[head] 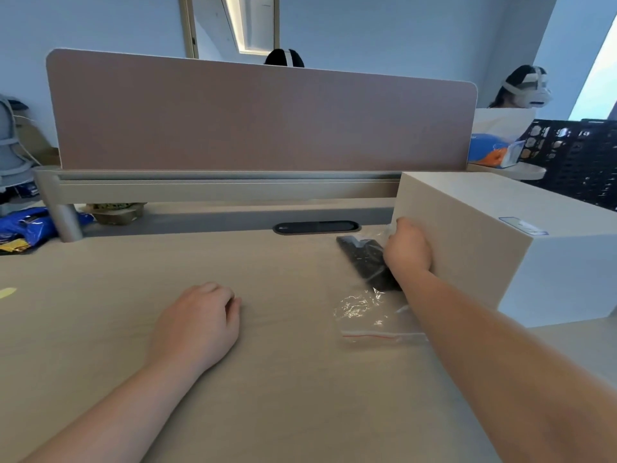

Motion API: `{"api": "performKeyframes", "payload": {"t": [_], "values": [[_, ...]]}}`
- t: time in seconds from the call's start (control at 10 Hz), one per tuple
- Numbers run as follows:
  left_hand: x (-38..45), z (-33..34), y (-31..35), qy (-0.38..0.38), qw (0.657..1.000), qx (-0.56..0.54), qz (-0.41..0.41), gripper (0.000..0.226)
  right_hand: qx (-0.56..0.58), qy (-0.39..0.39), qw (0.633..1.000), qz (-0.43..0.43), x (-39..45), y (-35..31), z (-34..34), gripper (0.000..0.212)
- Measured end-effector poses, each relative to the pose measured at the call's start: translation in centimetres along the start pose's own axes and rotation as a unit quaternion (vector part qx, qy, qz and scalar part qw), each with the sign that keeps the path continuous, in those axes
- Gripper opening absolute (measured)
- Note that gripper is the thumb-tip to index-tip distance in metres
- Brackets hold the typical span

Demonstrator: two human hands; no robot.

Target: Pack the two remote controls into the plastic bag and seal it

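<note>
Head view: pale wood surface [100, 289] fills the lower frame, wide bare stretch across centre and left. Far edge closed off by a pink-brown divider panel [260, 121] on a grey rail. Right side blocked by one large beige box [474, 228], its near face standing at frame right.

One clear plastic bag [370, 315] lies right of centre, just beside the box, red zip strip at its near end. Dark remote controls [364, 259] sit inside its far part; outlines overlap and the wrist covers them, so the count cannot be told for certain.

Left hand [200, 325] rests palm down on bare surface at lower centre, fingers loosely curled, holding nothing. Right hand [409, 248] is at the bag's far end against the box, fingers curled onto the plastic; whether it pinches or only presses cannot be told.
</note>
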State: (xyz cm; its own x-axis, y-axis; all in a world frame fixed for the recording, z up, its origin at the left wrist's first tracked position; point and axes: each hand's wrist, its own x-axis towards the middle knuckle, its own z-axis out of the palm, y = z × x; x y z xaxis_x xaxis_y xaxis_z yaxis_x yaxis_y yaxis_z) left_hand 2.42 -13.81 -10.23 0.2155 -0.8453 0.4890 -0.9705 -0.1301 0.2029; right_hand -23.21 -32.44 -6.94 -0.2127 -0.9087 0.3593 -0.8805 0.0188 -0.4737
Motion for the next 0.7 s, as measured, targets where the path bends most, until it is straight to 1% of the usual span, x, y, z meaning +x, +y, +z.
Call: {"api": "performKeyframes", "payload": {"t": [0.1,0.2,0.4,0.5,0.7], "values": [[-0.1,-0.2,0.0,-0.006,1.0,0.0,0.008,0.024,-0.075,-0.058,0.995,-0.029,-0.1,0.1,0.0,0.029],[-0.1,-0.1,-0.1,-0.01,1.0,0.003,0.008,0.024,-0.114,-0.09,0.988,-0.044,-0.4,0.0,-0.3,0.03],[-0.6,-0.2,0.0,-0.02,1.0,0.008,0.004,0.023,-0.191,-0.093,0.974,-0.083,-1.9,-0.1,-1.7,0.028],[-1.3,-0.5,0.3,-0.035,0.999,0.006,-0.007,0.023,-0.182,-0.114,0.973,-0.089,-2.7,0.1,-3.0,0.022],[-3.8,-1.8,1.6,-0.043,0.999,-0.002,-0.024,0.023,-0.115,-0.142,0.976,-0.121,-4.8,0.4,-6.9,0.024]]}}
